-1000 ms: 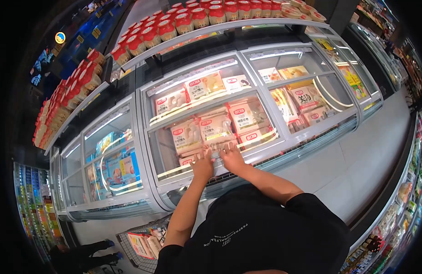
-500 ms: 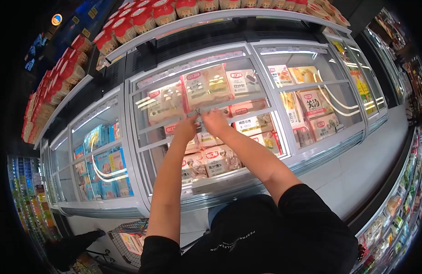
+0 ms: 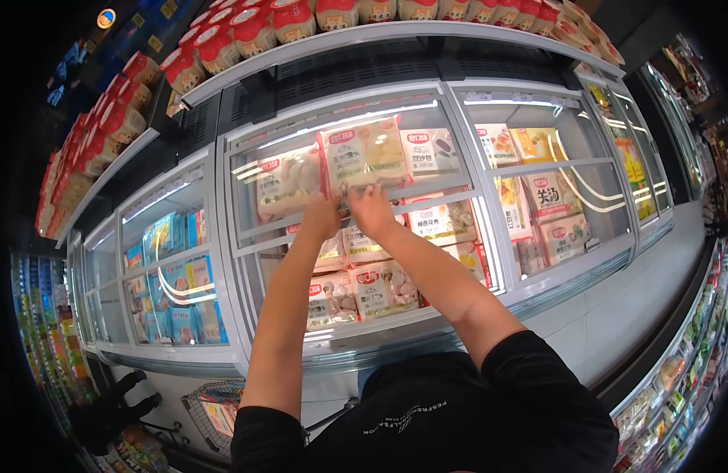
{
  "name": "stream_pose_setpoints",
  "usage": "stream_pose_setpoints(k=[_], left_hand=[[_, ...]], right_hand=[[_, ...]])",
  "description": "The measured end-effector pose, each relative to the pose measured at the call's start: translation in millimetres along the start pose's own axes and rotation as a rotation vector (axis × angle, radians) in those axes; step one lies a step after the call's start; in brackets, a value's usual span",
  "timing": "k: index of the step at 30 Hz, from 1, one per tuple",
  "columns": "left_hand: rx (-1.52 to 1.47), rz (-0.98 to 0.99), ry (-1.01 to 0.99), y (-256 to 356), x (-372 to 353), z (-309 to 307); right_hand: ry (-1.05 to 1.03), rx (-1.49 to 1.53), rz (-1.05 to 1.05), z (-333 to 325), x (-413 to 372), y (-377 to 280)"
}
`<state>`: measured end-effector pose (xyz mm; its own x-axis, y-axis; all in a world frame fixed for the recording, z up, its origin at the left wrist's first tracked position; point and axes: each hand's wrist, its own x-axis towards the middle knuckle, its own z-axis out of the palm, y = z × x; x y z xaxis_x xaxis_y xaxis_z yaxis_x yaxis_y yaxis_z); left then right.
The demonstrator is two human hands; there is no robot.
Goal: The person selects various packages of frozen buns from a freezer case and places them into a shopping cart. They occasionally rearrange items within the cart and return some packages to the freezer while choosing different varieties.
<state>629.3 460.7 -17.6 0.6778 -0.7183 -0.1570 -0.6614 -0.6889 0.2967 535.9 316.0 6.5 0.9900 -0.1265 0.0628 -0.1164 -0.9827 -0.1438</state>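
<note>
Both of my hands are together at the crossbar of a sliding glass lid [image 3: 261, 229] on a chest freezer. My left hand [image 3: 323, 217] has its fingers curled at the bar. Close beside it, my right hand [image 3: 372, 213] bends its fingers over the same bar; some fingertips are hidden. Just beyond them lies a red-edged bag of buns [image 3: 364, 151], seen through glass. A second bag of buns [image 3: 289, 183] is to its left and a white bun packet [image 3: 430, 151] to its right. Nearer me, below my wrists, several bun packs [image 3: 383, 288] are stacked.
Red-capped jars [image 3: 293, 22] line the shelf above the freezer. Neighbouring sections hold blue packs [image 3: 186, 288] on the left and a soup-labelled pack [image 3: 551, 195] on the right. A wire shopping cart [image 3: 202, 410] stands at lower left, with another person's dark-clothed legs [image 3: 115, 406] beyond it.
The glass lid's far edge has slid a little away from me, up toward the price strip. My hands have moved slightly with it and keep their grip. The view has shifted slightly.
</note>
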Motion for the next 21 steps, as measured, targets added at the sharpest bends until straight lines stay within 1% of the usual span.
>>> stream_pose_setpoints(k=[3, 5, 8, 9, 11, 14, 17, 20, 21], left_hand=[[-0.016, -0.052, 0.101, 7.8, -11.4, 2.3], [-0.046, -0.096, 0.104, 10.7, -13.2, 4.2], [-0.013, -0.165, 0.280, 20.4, -10.2, -1.7], [-0.011, -0.162, 0.291, 21.7, -5.5, -7.1], [-0.017, -0.169, 0.288, 23.6, -8.1, -9.1], [-0.014, -0.096, 0.105, 12.1, 3.4, -23.4], [-0.004, -0.015, 0.091, 3.8, 7.5, -27.3], [0.036, -0.005, 0.034, 3.5, 11.6, -30.2], [0.030, 0.004, 0.070, 2.6, 11.4, -26.1]], right_hand=[[0.000, 0.014, -0.031, 2.8, -2.5, 4.7], [-0.025, 0.022, -0.028, -1.4, -2.7, 2.8], [0.131, 0.053, -0.084, 16.6, 10.6, 14.3], [0.150, 0.041, -0.069, 15.8, 18.1, 14.1], [0.160, 0.026, -0.040, 21.2, 20.9, 9.5], [0.069, 0.090, -0.034, 4.3, 25.6, 10.1], [0.127, 0.036, -0.036, 8.1, 26.2, 9.0], [0.113, 0.047, -0.036, 8.1, 27.6, 9.9], [0.115, 0.039, -0.030, 8.6, 27.4, 10.0]])
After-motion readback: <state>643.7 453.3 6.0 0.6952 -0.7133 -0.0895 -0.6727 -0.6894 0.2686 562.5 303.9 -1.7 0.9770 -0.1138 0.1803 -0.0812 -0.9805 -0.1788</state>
